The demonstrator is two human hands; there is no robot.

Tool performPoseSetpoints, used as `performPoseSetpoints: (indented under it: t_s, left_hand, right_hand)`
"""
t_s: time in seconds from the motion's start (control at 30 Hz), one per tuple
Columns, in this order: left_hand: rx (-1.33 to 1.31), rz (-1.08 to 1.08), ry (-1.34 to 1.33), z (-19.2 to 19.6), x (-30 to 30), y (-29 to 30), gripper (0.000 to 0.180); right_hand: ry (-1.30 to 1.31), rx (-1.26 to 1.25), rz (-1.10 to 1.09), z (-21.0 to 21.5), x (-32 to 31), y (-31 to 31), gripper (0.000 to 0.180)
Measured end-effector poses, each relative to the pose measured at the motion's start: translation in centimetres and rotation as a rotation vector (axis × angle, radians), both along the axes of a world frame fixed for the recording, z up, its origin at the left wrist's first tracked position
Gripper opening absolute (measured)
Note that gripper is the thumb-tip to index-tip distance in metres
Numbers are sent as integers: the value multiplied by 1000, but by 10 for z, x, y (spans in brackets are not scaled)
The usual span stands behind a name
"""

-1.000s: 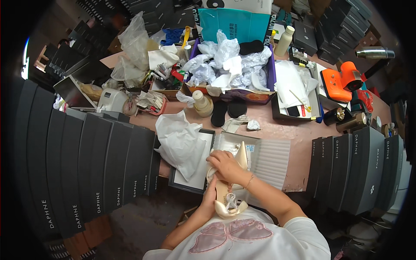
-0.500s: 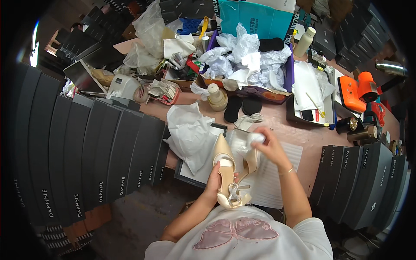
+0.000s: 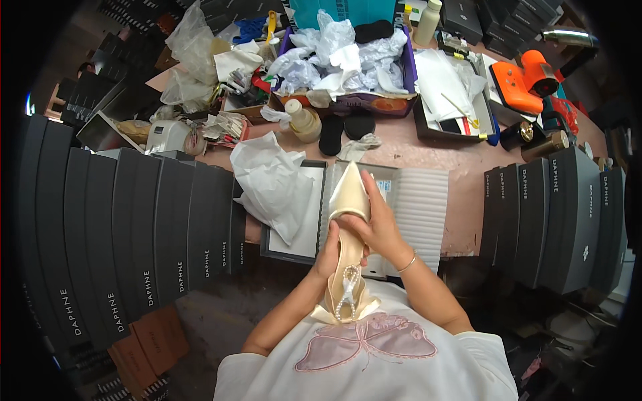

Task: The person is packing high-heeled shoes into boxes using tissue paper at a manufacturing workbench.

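Observation:
I hold a cream satin pointed shoe [image 3: 349, 200] with a beaded strap and ribbon bow at its heel, toe pointing away from me. My left hand [image 3: 329, 248] grips the shoe's middle from the left side. My right hand [image 3: 378, 220] wraps over the shoe's vamp from the right, fingers along the toe part. Under the shoe lies an open dark shoe box [image 3: 428, 200] with a ribbed white liner. Its lid half [image 3: 294, 248] holds crumpled white tissue paper [image 3: 271, 184].
Rows of dark shoe boxes [image 3: 134, 227] stand at my left, more boxes [image 3: 555, 214] at my right. On the pink table: a purple bin [image 3: 409, 63] of crumpled paper, black insoles [image 3: 344, 127], a cream bottle [image 3: 302, 120], an orange tool [image 3: 525, 80], a tray [image 3: 428, 127].
The shoe has swung from lying heel-low across the box to pointing straight away from me. My right hand moved from the paper at the box onto the shoe's front.

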State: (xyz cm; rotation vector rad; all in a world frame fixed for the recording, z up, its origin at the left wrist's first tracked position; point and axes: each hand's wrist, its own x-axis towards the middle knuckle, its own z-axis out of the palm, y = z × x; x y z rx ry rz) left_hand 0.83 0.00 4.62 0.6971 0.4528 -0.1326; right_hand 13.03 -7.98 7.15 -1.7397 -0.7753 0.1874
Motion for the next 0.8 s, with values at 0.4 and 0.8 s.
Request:
performPoseSetpoints:
  t_s: [0.4, 0.8]
  left_hand:
    - [-141, 55, -56, 18, 20, 8, 71]
    - [1404, -630, -39, -37, 21, 41, 56]
  right_hand:
    - [-207, -164, 182, 56, 12, -41, 81]
    - [-378, -285, -25, -27, 33, -134, 42]
